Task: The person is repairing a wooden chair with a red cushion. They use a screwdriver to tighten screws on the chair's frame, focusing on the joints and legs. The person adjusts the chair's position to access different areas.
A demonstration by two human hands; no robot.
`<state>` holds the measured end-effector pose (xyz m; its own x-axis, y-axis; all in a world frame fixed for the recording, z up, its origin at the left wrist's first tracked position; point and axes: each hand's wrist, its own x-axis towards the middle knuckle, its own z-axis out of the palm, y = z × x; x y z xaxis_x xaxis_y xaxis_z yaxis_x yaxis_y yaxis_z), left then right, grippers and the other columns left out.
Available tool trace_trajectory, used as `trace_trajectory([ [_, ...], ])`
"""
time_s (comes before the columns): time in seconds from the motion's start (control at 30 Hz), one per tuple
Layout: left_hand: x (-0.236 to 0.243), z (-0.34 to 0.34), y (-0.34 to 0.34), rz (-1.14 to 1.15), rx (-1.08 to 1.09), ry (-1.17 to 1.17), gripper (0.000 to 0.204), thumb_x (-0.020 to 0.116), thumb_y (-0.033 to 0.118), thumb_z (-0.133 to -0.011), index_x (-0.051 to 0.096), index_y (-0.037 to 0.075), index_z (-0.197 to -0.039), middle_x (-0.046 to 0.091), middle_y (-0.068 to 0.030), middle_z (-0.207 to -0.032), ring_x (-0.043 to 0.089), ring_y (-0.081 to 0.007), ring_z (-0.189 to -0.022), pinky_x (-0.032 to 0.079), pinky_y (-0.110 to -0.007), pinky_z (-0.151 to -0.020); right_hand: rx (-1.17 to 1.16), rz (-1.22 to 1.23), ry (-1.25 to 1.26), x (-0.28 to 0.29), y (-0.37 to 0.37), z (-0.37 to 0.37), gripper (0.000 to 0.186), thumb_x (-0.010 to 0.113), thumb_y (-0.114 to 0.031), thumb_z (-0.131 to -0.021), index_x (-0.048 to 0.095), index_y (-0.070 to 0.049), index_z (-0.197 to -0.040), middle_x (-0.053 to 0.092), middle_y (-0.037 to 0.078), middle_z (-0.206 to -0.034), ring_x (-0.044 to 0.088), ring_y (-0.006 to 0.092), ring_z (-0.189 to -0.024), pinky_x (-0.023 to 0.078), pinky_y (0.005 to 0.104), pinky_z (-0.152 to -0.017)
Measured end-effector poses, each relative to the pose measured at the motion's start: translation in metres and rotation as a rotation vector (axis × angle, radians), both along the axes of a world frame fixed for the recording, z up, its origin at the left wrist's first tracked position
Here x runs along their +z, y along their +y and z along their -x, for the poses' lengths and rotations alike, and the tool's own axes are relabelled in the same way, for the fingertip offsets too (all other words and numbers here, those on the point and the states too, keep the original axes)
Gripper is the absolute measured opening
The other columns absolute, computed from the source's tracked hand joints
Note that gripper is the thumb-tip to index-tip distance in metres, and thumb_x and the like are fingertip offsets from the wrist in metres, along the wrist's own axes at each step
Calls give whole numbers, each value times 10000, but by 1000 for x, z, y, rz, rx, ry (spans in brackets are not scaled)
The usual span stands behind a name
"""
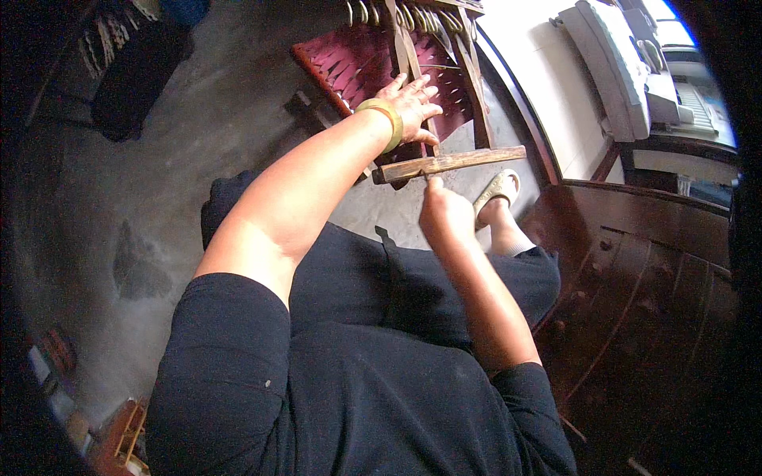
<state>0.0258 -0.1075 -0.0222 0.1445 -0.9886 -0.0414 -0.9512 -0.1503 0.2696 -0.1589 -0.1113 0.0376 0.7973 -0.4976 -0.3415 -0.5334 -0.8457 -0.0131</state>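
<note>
A wooden frame with two long bars stretches away in front of me, joined at its near end by a thick brown crossbar (468,161). My left hand (409,109), wearing a yellowish bangle (387,119), lies with spread fingers over the left long bar (405,47). Just below the crossbar, my right hand (446,213) is closed, its knuckles up by the wood; what it grips is hidden. Several pale curved loops (409,17) hang in a row at the frame's far end. Under the frame spreads a dark red panel (361,63) with dark slits.
A sandalled foot (498,194) rests right of the crossbar. Dark wooden furniture (635,278) stands at the right. A dark bundle (143,75) lies at the upper left of the grey concrete floor (182,174). A white-covered object (611,71) is at the upper right.
</note>
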Motion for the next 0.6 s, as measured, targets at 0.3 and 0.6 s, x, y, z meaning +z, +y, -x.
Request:
trace_trajectory([
  [0.3, 0, -2, 0, 7, 1, 16, 697, 482, 654, -746, 447, 206, -1281, 280, -76, -1425, 121, -261, -1360, 98, -491, -1087, -13, -13, -54, -1, -2, 0, 94, 456, -101, -822, 485, -18, -854, 604, 204, -648, 615, 367, -618, 481, 465, -569],
  [0.6, -3, 1, -1, 21, -6, 14, 708, 471, 663, -743, 453, 196, -1275, 283, -80, -1422, 131, -263, -1356, 110, -490, -1087, -11, 28, -4, -7, -6, -4, 165, 491, -71, -778, 486, -13, -932, 626, 178, -687, 633, 336, -642, 507, 421, -595],
])
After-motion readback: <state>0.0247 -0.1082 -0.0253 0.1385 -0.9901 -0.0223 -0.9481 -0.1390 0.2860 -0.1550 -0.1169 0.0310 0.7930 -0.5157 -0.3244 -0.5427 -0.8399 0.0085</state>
